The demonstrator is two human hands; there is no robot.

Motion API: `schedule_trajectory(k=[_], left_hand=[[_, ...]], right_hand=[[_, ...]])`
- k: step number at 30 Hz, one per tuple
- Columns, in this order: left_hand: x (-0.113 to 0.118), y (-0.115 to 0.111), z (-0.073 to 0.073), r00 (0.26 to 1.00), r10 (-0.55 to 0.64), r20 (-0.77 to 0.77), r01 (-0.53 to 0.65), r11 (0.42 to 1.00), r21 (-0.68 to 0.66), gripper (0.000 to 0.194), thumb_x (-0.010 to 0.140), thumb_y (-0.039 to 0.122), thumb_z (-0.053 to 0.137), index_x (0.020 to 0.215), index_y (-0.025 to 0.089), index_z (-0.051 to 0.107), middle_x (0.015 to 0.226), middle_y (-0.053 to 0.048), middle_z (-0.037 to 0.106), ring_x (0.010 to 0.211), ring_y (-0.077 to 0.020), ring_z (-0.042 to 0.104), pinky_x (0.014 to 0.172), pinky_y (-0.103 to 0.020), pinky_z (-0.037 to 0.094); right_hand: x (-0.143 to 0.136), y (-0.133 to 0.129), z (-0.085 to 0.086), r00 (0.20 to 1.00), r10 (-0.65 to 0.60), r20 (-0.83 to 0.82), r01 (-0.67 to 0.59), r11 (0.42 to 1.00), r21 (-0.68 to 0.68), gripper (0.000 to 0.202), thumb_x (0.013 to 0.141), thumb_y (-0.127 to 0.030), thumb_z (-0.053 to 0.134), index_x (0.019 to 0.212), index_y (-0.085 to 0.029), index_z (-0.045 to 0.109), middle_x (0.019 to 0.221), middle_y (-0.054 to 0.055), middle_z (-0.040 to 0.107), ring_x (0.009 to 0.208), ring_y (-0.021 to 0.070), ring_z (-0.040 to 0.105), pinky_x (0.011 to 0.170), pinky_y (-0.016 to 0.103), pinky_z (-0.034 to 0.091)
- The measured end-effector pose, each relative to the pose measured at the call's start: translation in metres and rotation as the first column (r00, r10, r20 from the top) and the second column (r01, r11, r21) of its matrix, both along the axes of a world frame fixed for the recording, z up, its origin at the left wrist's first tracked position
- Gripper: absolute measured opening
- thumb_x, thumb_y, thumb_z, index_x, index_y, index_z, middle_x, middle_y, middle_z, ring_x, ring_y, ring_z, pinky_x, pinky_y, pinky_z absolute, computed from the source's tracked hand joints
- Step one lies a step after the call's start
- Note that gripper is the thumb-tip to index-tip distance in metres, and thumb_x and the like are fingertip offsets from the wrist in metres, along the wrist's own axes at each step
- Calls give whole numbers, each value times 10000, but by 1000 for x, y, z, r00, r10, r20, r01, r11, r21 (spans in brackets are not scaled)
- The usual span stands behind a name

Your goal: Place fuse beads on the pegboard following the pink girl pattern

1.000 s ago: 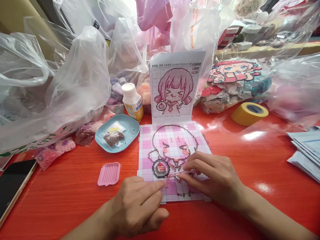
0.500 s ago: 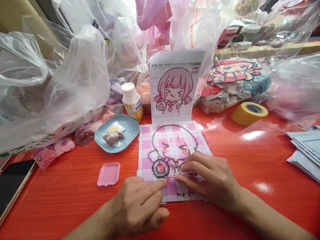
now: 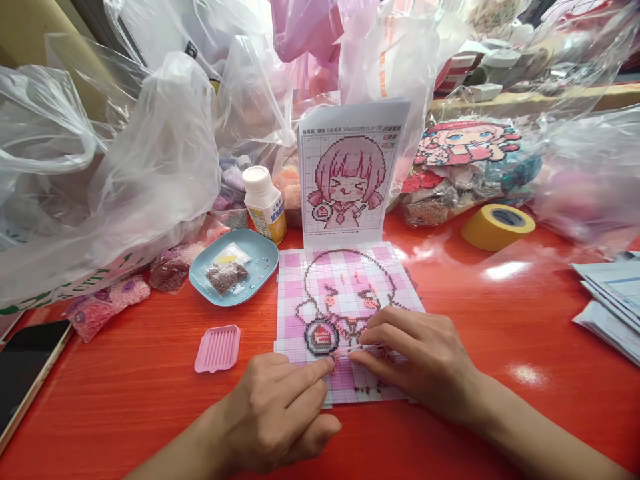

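A pink-and-white checked pegboard [image 3: 295,267] lies flat on the table, with small fuse beads forming a figure's outline and a round cake badge [image 3: 322,337]. My right hand [image 3: 425,360] rests over its lower right part, thumb and fingers closed on slim pale pink tweezers [image 3: 353,349]. The tweezers' tips point left, towards my left index fingertip. My left hand [image 3: 280,407] holds nothing; its index finger is stretched onto the board just below the badge, the other fingers loosely bent. Part of the bead pattern is hidden under my right hand.
A printed pattern sheet [image 3: 345,233] stands behind the board. To the left are a blue plate [image 3: 263,267] with bead bags, a pink ridged tray [image 3: 217,349], a white bottle [image 3: 263,200] and a phone [image 3: 30,367]. Yellow tape [image 3: 483,229] and papers [image 3: 613,300] lie right.
Both hands stay almost in place. The tweezers and the left index fingertip have shifted only very slightly.
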State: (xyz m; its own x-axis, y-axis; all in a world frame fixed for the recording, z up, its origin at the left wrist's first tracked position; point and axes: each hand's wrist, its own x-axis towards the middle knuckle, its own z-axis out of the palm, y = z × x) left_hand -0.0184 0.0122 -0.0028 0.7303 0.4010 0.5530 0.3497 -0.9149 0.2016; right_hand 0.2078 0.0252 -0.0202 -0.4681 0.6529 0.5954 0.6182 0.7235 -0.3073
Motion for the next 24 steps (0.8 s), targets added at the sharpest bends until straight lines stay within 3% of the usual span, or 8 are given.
schedule_trajectory(k=[9, 15, 19, 24], left_hand=[[0, -1, -2, 1000, 2, -17, -2, 1000, -3, 447, 992, 260, 259, 742, 111, 598, 872, -144, 752, 493, -139, 612, 371, -278, 369], [-1, -1, -3, 1000, 10, -17, -10, 1000, -6, 451, 995, 269, 261, 747, 108, 601, 885, -143, 754, 514, -141, 635, 379, -275, 378], [-1, -2, -3, 1000, -2, -5, 2, 1000, -4, 452, 994, 272, 264, 753, 103, 606, 866, -147, 753, 537, -151, 652, 383, -275, 396], [1, -2, -1, 1000, -9, -1, 9, 1000, 15, 455, 992, 265, 268, 736, 104, 609, 833, -142, 755, 504, -151, 634, 365, -286, 370]], right_hand=[[0, 0, 1, 1000, 10, 4, -10, 1000, 0, 171, 864, -295, 621, 752, -166, 622, 665, 15, 632, 542, 102, 560, 493, 225, 411], [4, 3, 7, 997, 7, -77, -9, 1000, -26, 102, 831, -241, 660, 773, -171, 613, 681, 9, 629, 558, 97, 569, 492, 213, 423], [12, 5, 12, 991, 113, -77, -122, 986, -117, 126, 831, -263, 660, 766, -173, 601, 684, 3, 617, 575, 94, 569, 493, 212, 408], [20, 5, 17, 967, 253, 15, -238, 929, -284, 166, 853, -306, 637, 756, -176, 600, 659, -16, 580, 564, 81, 533, 507, 215, 380]])
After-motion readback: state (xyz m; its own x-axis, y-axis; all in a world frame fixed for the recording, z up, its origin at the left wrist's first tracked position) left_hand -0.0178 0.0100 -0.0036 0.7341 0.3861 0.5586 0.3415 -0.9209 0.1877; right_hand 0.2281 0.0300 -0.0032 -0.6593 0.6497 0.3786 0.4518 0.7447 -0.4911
